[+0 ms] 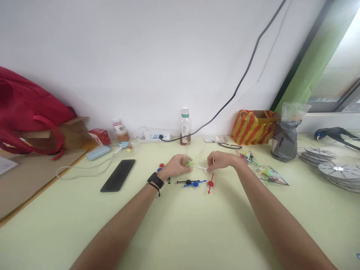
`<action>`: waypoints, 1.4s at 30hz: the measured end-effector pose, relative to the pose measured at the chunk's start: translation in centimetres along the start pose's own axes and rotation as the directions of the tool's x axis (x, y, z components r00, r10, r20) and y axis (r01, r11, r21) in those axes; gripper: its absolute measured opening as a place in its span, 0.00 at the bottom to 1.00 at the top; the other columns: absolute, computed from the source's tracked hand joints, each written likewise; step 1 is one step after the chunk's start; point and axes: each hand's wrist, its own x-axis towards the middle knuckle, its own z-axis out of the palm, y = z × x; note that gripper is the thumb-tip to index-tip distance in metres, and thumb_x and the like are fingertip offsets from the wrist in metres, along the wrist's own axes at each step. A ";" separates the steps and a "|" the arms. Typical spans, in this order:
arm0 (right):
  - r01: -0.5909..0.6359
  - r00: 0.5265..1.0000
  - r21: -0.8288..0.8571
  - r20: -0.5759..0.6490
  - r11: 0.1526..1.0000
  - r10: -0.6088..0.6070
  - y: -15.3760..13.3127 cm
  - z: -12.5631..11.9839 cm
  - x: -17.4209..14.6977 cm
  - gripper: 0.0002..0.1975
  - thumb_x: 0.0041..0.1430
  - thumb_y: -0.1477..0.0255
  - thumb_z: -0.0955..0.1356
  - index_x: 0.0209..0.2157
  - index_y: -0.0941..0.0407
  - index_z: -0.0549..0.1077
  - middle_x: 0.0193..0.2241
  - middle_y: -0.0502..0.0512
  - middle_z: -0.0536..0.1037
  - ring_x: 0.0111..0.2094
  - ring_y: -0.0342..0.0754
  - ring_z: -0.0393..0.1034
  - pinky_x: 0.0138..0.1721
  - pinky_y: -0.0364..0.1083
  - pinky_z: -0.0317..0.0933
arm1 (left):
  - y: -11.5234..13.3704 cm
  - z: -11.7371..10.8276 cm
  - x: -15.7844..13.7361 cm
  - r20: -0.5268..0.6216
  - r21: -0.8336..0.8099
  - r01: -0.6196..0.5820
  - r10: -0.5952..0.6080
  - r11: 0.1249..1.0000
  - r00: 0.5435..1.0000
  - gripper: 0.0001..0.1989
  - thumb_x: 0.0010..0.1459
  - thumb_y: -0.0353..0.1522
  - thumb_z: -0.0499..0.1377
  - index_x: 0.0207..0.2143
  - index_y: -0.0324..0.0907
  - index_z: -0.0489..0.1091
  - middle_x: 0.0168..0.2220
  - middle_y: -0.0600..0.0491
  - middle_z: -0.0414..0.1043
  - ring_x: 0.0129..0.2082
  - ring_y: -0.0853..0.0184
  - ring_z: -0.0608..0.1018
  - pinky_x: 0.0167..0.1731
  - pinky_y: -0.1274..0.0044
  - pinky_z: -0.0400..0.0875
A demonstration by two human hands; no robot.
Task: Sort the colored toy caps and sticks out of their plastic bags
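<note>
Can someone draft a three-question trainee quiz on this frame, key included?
1. Which wrist, left or right, wears the black watch?

2. True or false: in the picture, the red arrow piece lies to the right of the blue arrow piece.

3. What colour is the small piece at the right hand?
A) black
B) white
C) red

Key:
1. Left.
2. True.
3. B.
</note>
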 end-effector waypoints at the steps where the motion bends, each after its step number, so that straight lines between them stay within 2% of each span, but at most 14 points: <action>1: 0.004 1.000 0.005 0.030 1.000 -0.005 -0.1 0.0 0.0 0.13 0.49 0.60 0.75 0.30 0.56 0.80 0.31 0.55 0.82 0.31 0.49 0.72 0.28 0.44 0.59 | -0.1 0.0 0.1 -0.010 -0.039 0.011 -0.012 0.999 1.000 0.29 0.44 0.44 0.75 0.45 0.37 0.77 0.34 0.50 0.77 0.35 0.62 0.78 0.37 0.72 0.73; 4: 0.001 1.000 -0.004 0.005 1.000 -0.001 -0.3 0.2 0.0 0.09 0.49 0.65 0.74 0.28 0.56 0.79 0.30 0.55 0.81 0.31 0.49 0.72 0.28 0.44 0.59 | -0.2 -0.1 0.2 -0.013 -0.126 0.071 -0.073 0.989 0.997 0.32 0.43 0.44 0.76 0.48 0.37 0.76 0.39 0.46 0.79 0.39 0.59 0.79 0.39 0.71 0.74; 8: -0.019 0.996 -0.007 -0.087 1.000 0.019 0.2 0.1 0.0 0.03 0.52 0.71 0.72 0.29 0.56 0.78 0.32 0.56 0.81 0.32 0.49 0.72 0.29 0.43 0.59 | 0.1 -0.1 0.1 0.007 -0.113 0.119 -0.119 0.986 0.993 0.32 0.45 0.47 0.74 0.48 0.37 0.76 0.39 0.44 0.80 0.40 0.57 0.81 0.40 0.69 0.75; 11: -0.027 0.988 0.001 -0.151 1.000 0.027 0.8 -0.7 -0.5 0.05 0.55 0.75 0.67 0.32 0.57 0.76 0.35 0.57 0.81 0.33 0.49 0.72 0.31 0.43 0.60 | 0.6 0.1 0.0 -0.009 -0.148 0.142 -0.145 0.979 0.989 0.32 0.49 0.49 0.72 0.49 0.37 0.75 0.41 0.43 0.79 0.38 0.58 0.82 0.40 0.69 0.76; 13: -0.026 0.969 0.010 -0.244 1.000 0.028 1.0 -1.5 -1.0 0.07 0.57 0.75 0.65 0.35 0.57 0.76 0.37 0.58 0.81 0.36 0.50 0.72 0.33 0.43 0.61 | 0.9 0.2 -0.1 0.001 -0.221 0.174 -0.178 0.960 0.984 0.33 0.50 0.50 0.71 0.51 0.38 0.73 0.45 0.43 0.77 0.37 0.60 0.83 0.39 0.70 0.78; 16: 0.028 0.888 0.084 -0.461 0.996 0.014 0.6 -2.9 -2.3 0.10 0.59 0.73 0.64 0.39 0.56 0.76 0.36 0.56 0.80 0.35 0.49 0.71 0.34 0.44 0.61 | 1.2 0.3 -0.1 0.041 -0.270 0.215 -0.211 0.939 0.977 0.33 0.55 0.54 0.67 0.53 0.40 0.72 0.47 0.42 0.76 0.36 0.60 0.83 0.36 0.71 0.79; 19: 0.182 0.741 0.185 -0.672 0.966 -0.011 -0.9 -4.0 -3.8 0.11 0.61 0.69 0.65 0.43 0.56 0.75 0.32 0.55 0.78 0.31 0.47 0.70 0.31 0.44 0.60 | 1.3 0.2 -0.1 0.056 -0.195 0.209 -0.202 0.958 0.978 0.33 0.58 0.56 0.62 0.54 0.41 0.72 0.47 0.42 0.77 0.36 0.60 0.83 0.33 0.73 0.77; 22: 0.328 0.609 0.261 -0.793 0.908 0.008 -3.0 -4.5 -5.2 0.13 0.62 0.64 0.67 0.43 0.57 0.73 0.31 0.55 0.76 0.28 0.46 0.69 0.28 0.43 0.60 | 1.4 0.2 -0.1 0.051 -0.128 0.165 -0.160 0.978 0.986 0.32 0.59 0.55 0.61 0.55 0.42 0.72 0.47 0.43 0.78 0.36 0.61 0.83 0.32 0.74 0.76; 24: 0.404 0.568 0.287 -0.823 0.869 0.008 -4.3 -4.6 -5.8 0.13 0.62 0.63 0.68 0.42 0.56 0.73 0.32 0.55 0.76 0.29 0.46 0.70 0.27 0.43 0.60 | 1.4 0.2 -0.1 0.063 -0.109 0.140 -0.134 0.984 0.989 0.31 0.59 0.54 0.62 0.55 0.42 0.71 0.47 0.43 0.79 0.36 0.61 0.83 0.32 0.74 0.76; 27: 0.457 0.573 0.263 -0.817 0.850 -0.056 -5.6 -4.5 -5.9 0.10 0.61 0.64 0.69 0.39 0.56 0.73 0.32 0.54 0.77 0.30 0.46 0.72 0.29 0.43 0.62 | 1.5 0.3 -0.2 0.091 -0.091 0.123 -0.115 0.988 0.989 0.33 0.57 0.53 0.65 0.56 0.41 0.72 0.47 0.42 0.78 0.35 0.61 0.82 0.32 0.74 0.76; 30: 0.413 0.610 0.200 -0.785 0.889 -0.107 -5.8 -4.0 -5.4 0.06 0.59 0.68 0.69 0.35 0.56 0.73 0.28 0.52 0.76 0.27 0.45 0.70 0.27 0.43 0.61 | 1.5 0.3 -0.2 0.108 -0.067 0.113 -0.106 0.991 0.988 0.32 0.56 0.51 0.66 0.55 0.39 0.72 0.47 0.42 0.78 0.34 0.61 0.82 0.31 0.74 0.75; 33: 0.363 0.617 0.163 -0.780 0.917 -0.105 -5.8 -3.6 -4.8 0.05 0.58 0.69 0.70 0.33 0.56 0.72 0.24 0.50 0.74 0.25 0.44 0.68 0.25 0.42 0.59 | 1.4 0.1 -0.2 0.130 -0.045 0.081 -0.074 0.996 0.989 0.32 0.55 0.49 0.68 0.56 0.39 0.73 0.45 0.43 0.79 0.33 0.62 0.81 0.32 0.74 0.74; 37: 0.333 0.613 0.138 -0.783 0.933 -0.103 -5.9 -3.2 -4.2 0.04 0.58 0.70 0.70 0.31 0.56 0.72 0.24 0.51 0.76 0.25 0.44 0.69 0.27 0.43 0.62 | 1.2 0.0 -0.2 0.112 -0.018 -0.022 0.024 1.000 0.993 0.30 0.51 0.46 0.71 0.52 0.40 0.75 0.47 0.45 0.78 0.35 0.62 0.81 0.34 0.75 0.73; 42: 0.286 0.669 0.130 -0.736 0.949 -0.101 -6.4 -2.8 -3.9 0.04 0.58 0.71 0.69 0.31 0.56 0.75 0.25 0.52 0.78 0.26 0.46 0.72 0.28 0.43 0.64 | 0.8 0.2 0.0 0.076 0.036 -0.100 0.097 0.994 0.992 0.26 0.52 0.45 0.71 0.49 0.41 0.77 0.45 0.47 0.79 0.36 0.62 0.80 0.35 0.74 0.74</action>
